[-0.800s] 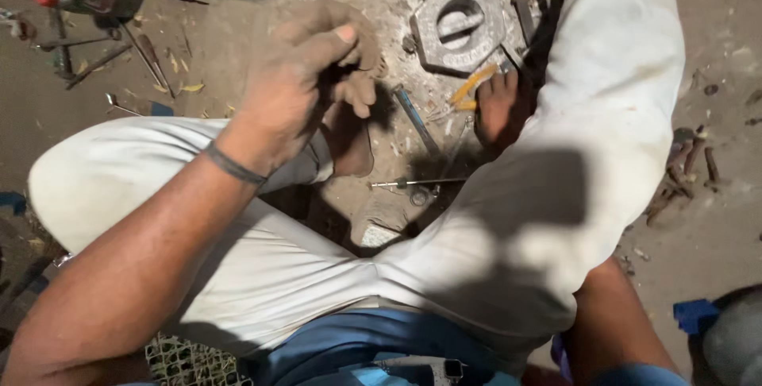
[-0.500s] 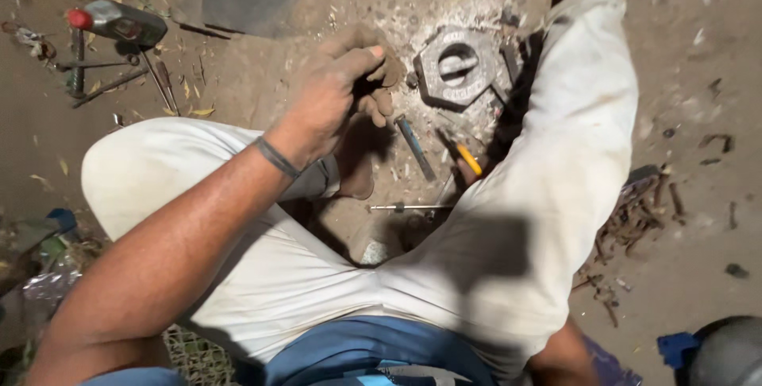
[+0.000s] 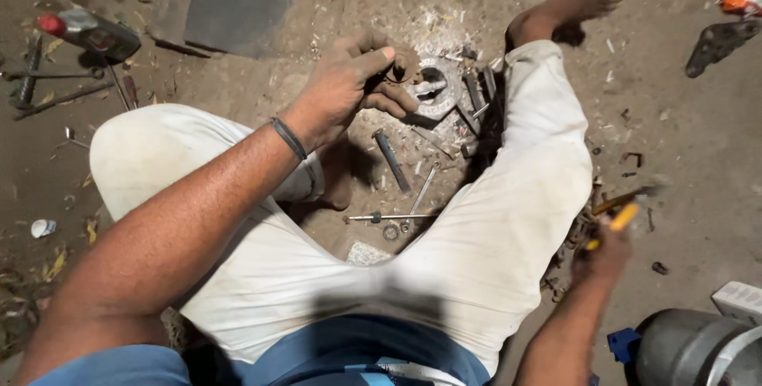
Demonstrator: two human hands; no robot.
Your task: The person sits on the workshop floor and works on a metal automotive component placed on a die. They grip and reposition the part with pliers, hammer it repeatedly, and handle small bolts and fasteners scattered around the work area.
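We count one round metal disc [image 3: 435, 88] lying on the dirt, our landmark. Just below it lie two loose wrenches: one dark [image 3: 392, 160], one slim and bright [image 3: 421, 193]. Further below the disc are one thin rod [image 3: 389, 217] and one small ring [image 3: 390, 232]. Far left of the disc lies one red-capped bottle [image 3: 87, 30]. Well to its lower right we hold one yellow-handled tool [image 3: 615, 215]. Two hands show: left [image 3: 349, 84], right [image 3: 603, 255].

Bare dirt floor [image 3: 698, 140] carries a round metal part [image 3: 435, 88] at the far middle, loose rods [image 3: 393, 162] near it, and a red-capped bottle [image 3: 87, 30] far left.
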